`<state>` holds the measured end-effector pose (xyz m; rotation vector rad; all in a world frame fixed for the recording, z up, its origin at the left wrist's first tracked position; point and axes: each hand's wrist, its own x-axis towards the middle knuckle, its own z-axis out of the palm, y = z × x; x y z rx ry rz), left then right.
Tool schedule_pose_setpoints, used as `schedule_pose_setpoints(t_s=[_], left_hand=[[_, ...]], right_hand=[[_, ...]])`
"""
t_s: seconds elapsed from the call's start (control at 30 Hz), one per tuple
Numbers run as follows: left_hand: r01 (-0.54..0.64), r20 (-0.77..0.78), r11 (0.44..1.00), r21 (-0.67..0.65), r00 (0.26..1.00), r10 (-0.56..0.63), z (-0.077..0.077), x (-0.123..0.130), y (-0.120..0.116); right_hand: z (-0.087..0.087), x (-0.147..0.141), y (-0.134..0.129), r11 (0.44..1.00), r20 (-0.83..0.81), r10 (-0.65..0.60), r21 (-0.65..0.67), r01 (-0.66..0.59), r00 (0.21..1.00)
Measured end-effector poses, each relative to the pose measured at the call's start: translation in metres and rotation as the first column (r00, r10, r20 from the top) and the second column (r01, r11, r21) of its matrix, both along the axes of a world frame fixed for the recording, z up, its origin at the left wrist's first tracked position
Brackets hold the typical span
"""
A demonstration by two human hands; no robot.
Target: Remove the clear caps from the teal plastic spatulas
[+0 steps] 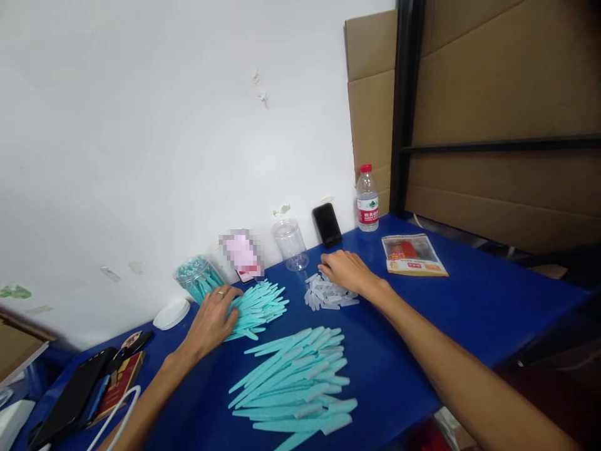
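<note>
On the blue table lie two groups of teal, blade-like pieces: a pile (263,307) further back and a larger spread (300,376) nearer me, some with pale sleeves at their wide ends. My left hand (216,316), with a ring, rests at the left side of the back pile, its fingers curved and apart over the pieces. My right hand (346,270) is at the back edge of a heap of small translucent caps (326,293), its fingers drawn together; whatever is between its fingertips is too small to make out.
Along the wall stand a jar of teal pieces (200,279), a propped phone (243,254), an open clear jar (290,244), a black device (327,224) and a water bottle (367,200). A packet (414,255) lies right; a white lid (171,314) and black case (75,394) lie left.
</note>
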<state>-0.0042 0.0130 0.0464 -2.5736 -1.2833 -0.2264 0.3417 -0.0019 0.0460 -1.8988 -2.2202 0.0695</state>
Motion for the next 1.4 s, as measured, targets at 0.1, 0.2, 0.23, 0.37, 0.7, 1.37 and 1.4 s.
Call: schedule_pose_setpoints(t_s=[0.1, 0.2, 0.23, 0.37, 0.7, 1.37, 1.4], left_hand=[[0.073, 0.003, 0.997, -0.036, 0.997, -0.073, 0.006, -0.006, -0.017], [0.149, -0.039, 0.988, -0.048, 0.988, -0.151, 0.004, -0.01, -0.036], [0.165, -0.058, 0.985, -0.048, 0.984, -0.167, 0.002, -0.011, -0.041], [0.2, -0.116, 0.979, -0.037, 0.972, -0.203, -0.008, -0.011, -0.044], [0.238, -0.095, 0.969, 0.069, 0.968, -0.231, -0.021, 0.014, -0.03], [0.124, 0.094, 0.99, -0.059, 0.988, -0.119, -0.022, 0.023, -0.123], [0.15, 0.06, 0.989, -0.012, 0.987, -0.149, -0.024, 0.028, -0.13]], right_hand=[[-0.001, 0.002, 0.001, 1.0, -0.008, 0.003, -0.002, -0.003, 1.0], [-0.001, 0.002, 0.001, 1.0, -0.019, 0.007, -0.004, -0.007, 1.0], [-0.001, 0.002, 0.001, 1.0, -0.022, 0.008, -0.004, -0.008, 1.0], [0.0, 0.002, 0.001, 1.0, -0.035, 0.01, -0.002, -0.011, 0.999], [0.0, 0.0, 0.001, 0.999, -0.062, 0.021, 0.042, -0.018, 0.998], [0.005, -0.027, -0.019, 0.897, -0.37, 0.406, -0.011, -0.441, 0.836], [0.005, -0.027, -0.019, 0.908, -0.372, 0.385, -0.01, -0.418, 0.845]])
